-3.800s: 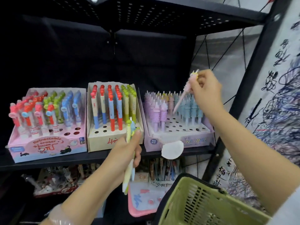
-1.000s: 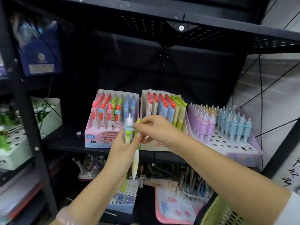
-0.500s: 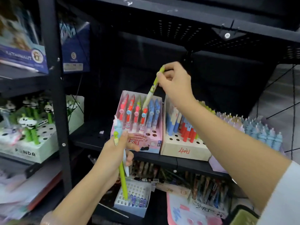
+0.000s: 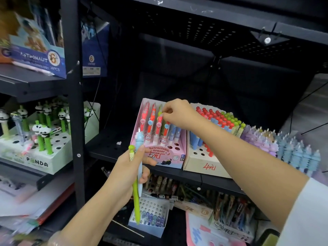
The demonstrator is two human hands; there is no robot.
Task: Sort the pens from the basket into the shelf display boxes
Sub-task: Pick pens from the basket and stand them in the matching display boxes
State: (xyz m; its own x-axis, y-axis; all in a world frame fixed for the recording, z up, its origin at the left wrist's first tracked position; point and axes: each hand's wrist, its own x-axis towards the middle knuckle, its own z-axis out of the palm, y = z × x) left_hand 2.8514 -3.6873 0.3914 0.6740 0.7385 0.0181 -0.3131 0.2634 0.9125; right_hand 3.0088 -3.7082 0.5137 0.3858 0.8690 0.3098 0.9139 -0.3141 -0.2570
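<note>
Left hand (image 4: pixel 126 172) nearest, fingers wrapped around two pens held upright: long lime-green plastic pen with ball cap (image 4: pixel 135 189) and pale blue pen with animal-shaped topper (image 4: pixel 140 148). Behind it, pink cardboard display box printed "Retractable eraser" (image 4: pixel 164 155) sits at the front edge of the black metal shelf (image 4: pixel 110 148). Right hand (image 4: pixel 179 115) reaches over the box, fingertips pinching a green-topped pen (image 4: pixel 160 112) in its rows. Beige cardboard box (image 4: pixel 204 166) beside it on the right.
</note>
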